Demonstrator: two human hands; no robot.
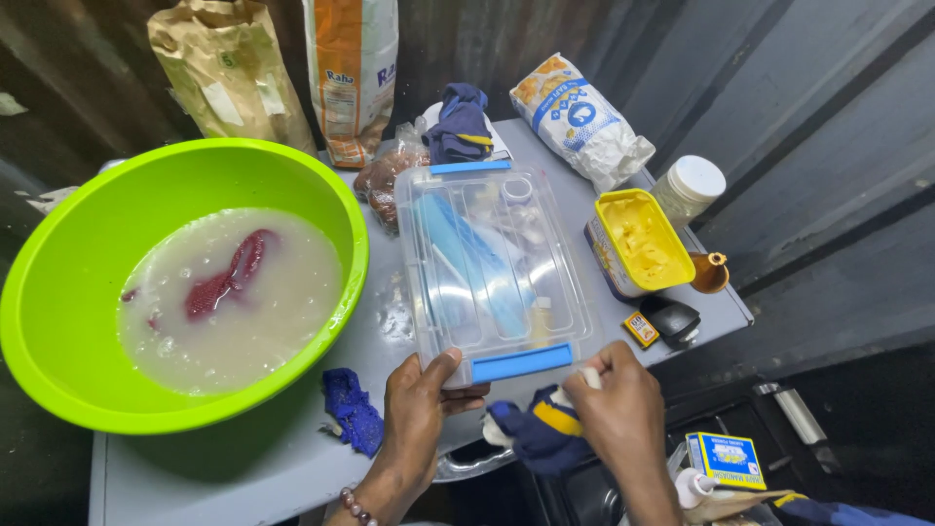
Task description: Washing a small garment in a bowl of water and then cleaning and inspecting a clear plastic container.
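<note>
At table edge, both hands (516, 404) on clear box (492, 268)

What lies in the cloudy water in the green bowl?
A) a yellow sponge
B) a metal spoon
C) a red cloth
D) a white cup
C: a red cloth lies sunk in the cloudy water of the green bowl; nothing yellow, white or metal shows in it.
</note>
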